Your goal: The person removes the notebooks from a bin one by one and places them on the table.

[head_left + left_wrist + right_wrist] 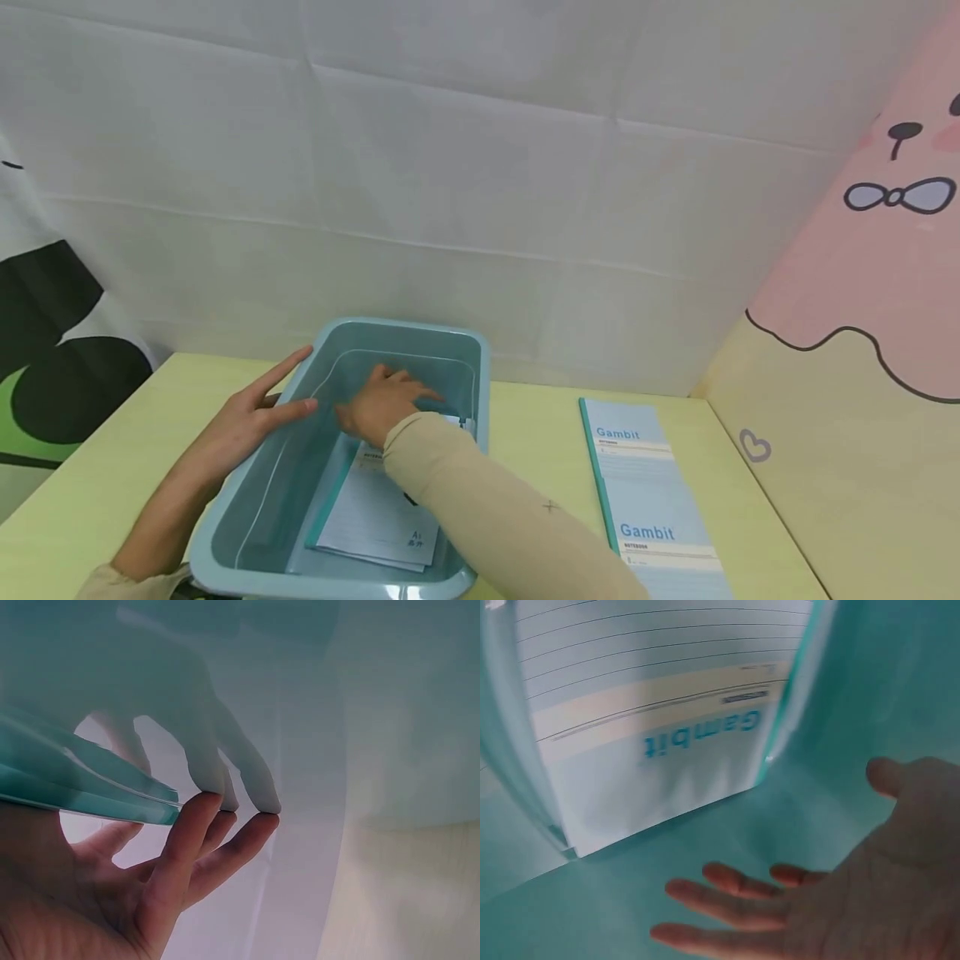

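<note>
A blue-grey plastic bin (277, 500) stands on the table, a small stack of Gambit notebooks (371, 521) with a teal spine lying on its floor. My left hand (243, 421) is at the bin's left side, fingers spread. In the left wrist view, its fingertips (266, 821) meet their own reflection on the bin's glossy wall. Inside the bin, my right hand (386, 404) reaches over the far end of the notebooks. The right wrist view shows that hand (832, 915) with fingers extended and nothing in it, apart from the top notebook (682, 780).
Two more Gambit notebooks, a far one (630, 417) and a near one (667, 525), lie overlapping to the right of the bin on the pale yellow table (540, 467). A white cloth (465, 167) hangs behind; a pink and cream printed panel (855, 283) borders the right side.
</note>
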